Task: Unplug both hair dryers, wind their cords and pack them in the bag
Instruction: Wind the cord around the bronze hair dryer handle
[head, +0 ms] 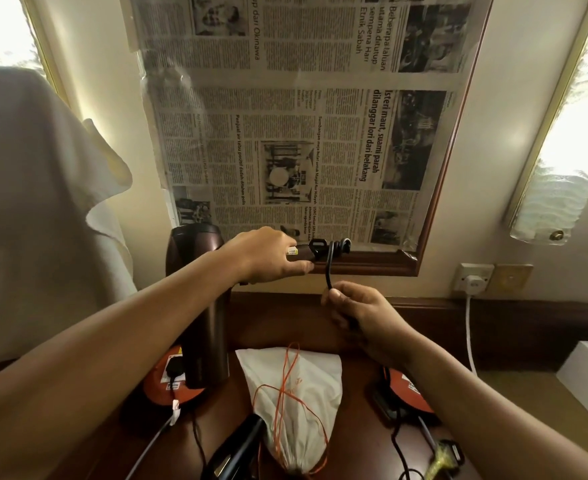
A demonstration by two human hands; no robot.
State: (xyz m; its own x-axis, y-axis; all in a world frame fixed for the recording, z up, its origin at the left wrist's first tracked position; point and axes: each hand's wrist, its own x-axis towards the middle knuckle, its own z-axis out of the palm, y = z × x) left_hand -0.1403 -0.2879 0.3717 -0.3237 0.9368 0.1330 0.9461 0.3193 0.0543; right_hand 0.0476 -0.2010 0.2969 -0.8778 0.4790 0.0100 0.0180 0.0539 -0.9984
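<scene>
Gripping the handle of the brown hair dryer (195, 299), the left hand (268, 256) had its fingers (297, 268) curled round the grip, the barrel hanging below and left of them. A yellow-and-white label showed at the fingers' tips; its print was too small to read. Just right of those fingers, the black cord (330, 261) sat coiled in a few turns round the handle's end and dropped to the right hand (365, 320), whose fingers (334, 299) were pinched shut on it.

Below both sets of fingers, on the dark table (244, 327), lay a white drawstring bag (296, 400) with a thin orange string looped over it; its neck was gathered and nothing inside could be seen. Left of the bag an orange cord reel (168, 382) carried a black plug, with a white warning sticker I could not read. A second, black hair dryer (237, 452) lay at the bag's lower left. Another orange reel (410, 389) sat under the right wrist.

Above the fingers, a newspaper (299, 109) covered the framed panel, turned sideways; headlines read "Isteri maut, suami parah dilanggar lori dari belakang" and "Beberapa laluan utama ditutup sempena Hari Etnik Sabah". Far right of the fingers, a white plug sat in a wall socket (472, 280).
</scene>
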